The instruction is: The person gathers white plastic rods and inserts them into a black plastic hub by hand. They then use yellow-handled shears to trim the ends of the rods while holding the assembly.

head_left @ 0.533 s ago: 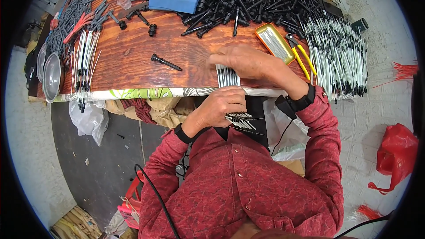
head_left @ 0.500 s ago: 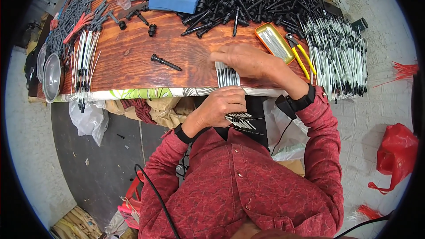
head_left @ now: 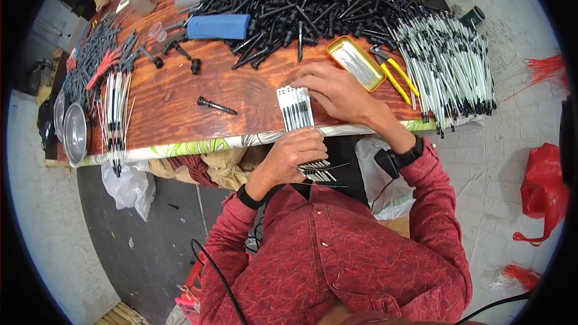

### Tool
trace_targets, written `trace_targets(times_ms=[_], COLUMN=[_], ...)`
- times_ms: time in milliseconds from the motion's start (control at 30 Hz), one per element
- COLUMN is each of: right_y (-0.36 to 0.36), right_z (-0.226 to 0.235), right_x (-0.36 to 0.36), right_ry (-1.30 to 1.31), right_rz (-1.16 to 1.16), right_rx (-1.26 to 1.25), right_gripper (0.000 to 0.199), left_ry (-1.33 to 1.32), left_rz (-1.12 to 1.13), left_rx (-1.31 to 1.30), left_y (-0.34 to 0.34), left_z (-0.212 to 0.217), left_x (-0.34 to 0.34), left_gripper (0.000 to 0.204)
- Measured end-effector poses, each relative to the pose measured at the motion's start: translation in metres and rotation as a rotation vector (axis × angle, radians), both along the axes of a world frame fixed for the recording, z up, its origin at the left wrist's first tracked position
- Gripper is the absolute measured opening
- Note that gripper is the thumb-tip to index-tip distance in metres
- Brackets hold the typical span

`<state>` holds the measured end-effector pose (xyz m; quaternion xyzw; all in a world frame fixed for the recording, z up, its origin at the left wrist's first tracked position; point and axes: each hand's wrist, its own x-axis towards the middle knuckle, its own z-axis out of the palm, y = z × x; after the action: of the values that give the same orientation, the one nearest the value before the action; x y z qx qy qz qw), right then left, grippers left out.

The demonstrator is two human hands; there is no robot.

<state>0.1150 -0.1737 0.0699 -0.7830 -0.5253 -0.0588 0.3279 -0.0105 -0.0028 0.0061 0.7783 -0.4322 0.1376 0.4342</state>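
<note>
My left hand (head_left: 294, 155) is closed around a bundle of thin white-and-black rods (head_left: 295, 111) at the table's near edge. Their white, flat-looking far ends fan out slightly over the wood, and the thin near ends poke out below my fist. Beside those far ends is my right hand (head_left: 340, 91), palm down, with fingers stretched apart and fingertips near or touching the rod tops. Its grip appears loose, and the fingertips are slightly blurred. A single black threaded plastic piece (head_left: 217, 106) lies on the table left of the bundle.
Black plastic parts (head_left: 325, 0) are heaped at the back. At right lie many white-and-black rods (head_left: 445, 72), yellow-handled pliers (head_left: 395, 78) and a yellow tin (head_left: 356, 63). A blue block (head_left: 218, 26), grey parts (head_left: 90, 51) and another rod bundle (head_left: 115, 114) are farther left.
My right hand has uncovered the bundle's far ends and now sits just right of them. My left hand keeps its hold. The whole view has shifted slightly.
</note>
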Motion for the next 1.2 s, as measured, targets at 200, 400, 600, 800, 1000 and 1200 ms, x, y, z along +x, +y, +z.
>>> trace_targets(times_ms=[200,400,600,800,1000,1200], right_y=[-0.031,-0.013,-0.029,-0.048,-0.058,-0.073], right_z=[0.032,0.049,0.053,0.020,0.008,0.018], right_x=[-0.050,-0.081,-0.118,-0.130,-0.128,-0.128], right_ry=[0.374,0.285,0.523,1.181,1.103,1.127], right_rz=[0.343,0.371,0.521,0.241,0.061,0.199], right_rx=[0.030,0.079,0.308,0.364,0.436,0.503], right_gripper=[0.045,0.056,0.052,0.030,0.034,0.027], left_ry=[0.329,0.471,0.347,1.049,1.336,1.214], left_rz=[0.149,0.131,0.171,0.128,0.109,-0.034], left_rx=[-0.143,-0.174,-0.064,-0.021,-0.704,-0.569], left_y=[0.003,0.005,-0.022,-0.057,-0.089,-0.068], left_z=[0.015,0.043,0.061,0.045,0.036,0.027], left_x=[-0.012,-0.037,-0.083,-0.059,-0.057,-0.052], left_gripper=[0.034,0.033,0.047,0.056,0.074,0.085])
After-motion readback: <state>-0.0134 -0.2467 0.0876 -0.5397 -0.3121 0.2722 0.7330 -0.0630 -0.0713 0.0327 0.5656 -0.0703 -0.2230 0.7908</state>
